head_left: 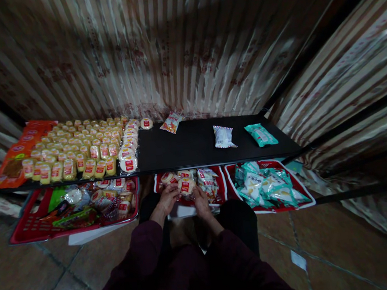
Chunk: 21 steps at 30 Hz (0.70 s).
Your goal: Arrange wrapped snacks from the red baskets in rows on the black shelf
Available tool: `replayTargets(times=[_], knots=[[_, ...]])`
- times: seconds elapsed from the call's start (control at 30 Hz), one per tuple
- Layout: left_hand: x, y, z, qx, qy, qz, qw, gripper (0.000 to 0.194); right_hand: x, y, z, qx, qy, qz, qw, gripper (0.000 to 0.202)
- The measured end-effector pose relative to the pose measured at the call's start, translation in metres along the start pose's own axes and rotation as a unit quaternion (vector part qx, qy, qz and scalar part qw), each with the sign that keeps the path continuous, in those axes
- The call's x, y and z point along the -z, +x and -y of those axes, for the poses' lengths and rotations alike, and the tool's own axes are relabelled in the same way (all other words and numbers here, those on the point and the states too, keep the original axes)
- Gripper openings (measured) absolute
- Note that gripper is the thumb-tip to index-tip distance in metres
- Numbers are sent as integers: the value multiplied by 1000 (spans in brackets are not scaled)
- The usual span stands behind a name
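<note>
Both my hands are over the middle red basket (221, 179), holding a round wrapped cracker (186, 186) with a red label between them. My left hand (169, 198) pinches its left edge, and my right hand (201, 201) grips the right edge. Beneath them, the basket contains more round wrapped crackers and several striped snack bags (208, 181). On the black shelf (176, 152) above, a column of round wrapped crackers (128, 160) lines the right side of many small yellow wrapped cakes (89, 169).
An orange packet (15, 157) lies at the shelf's left end. A red-and-white bag (171, 122), a pale bag (224, 137) and a teal bag (261, 134) lie farther right. Mixed snacks fill the left basket (27, 231); teal packets fill the right basket (308, 202). Striped curtain (181, 47) hangs behind.
</note>
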<state>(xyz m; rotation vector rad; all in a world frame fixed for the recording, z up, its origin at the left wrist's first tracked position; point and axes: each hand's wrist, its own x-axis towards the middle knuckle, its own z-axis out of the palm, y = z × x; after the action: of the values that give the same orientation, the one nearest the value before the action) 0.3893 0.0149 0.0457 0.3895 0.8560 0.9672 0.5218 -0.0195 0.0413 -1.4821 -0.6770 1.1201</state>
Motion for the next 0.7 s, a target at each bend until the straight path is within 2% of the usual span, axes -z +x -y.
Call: replayTargets(times=[0.07, 0.27, 0.43, 0.53, 0.7], knots=[[-2, -2, -1, -10, -4, 10, 1000, 31, -1, -3, 3, 18, -18, -34, 999, 40], [-5, -13, -8, -23, -13, 30, 999, 38, -2, -11, 18, 76, -71, 24, 994, 49], [-8, -17, -17, -32, -59, 30, 997, 37, -8, -7, 24, 125, -146, 21, 981, 51], [-10, -17, -32, -59, -49, 27, 997, 36, -18, 2, 32, 148, -174, 9, 973, 56], [-12, -7, -72, -155, 64, -16, 986, 32, -49, 28, 57, 160, -169, 36, 972, 56]])
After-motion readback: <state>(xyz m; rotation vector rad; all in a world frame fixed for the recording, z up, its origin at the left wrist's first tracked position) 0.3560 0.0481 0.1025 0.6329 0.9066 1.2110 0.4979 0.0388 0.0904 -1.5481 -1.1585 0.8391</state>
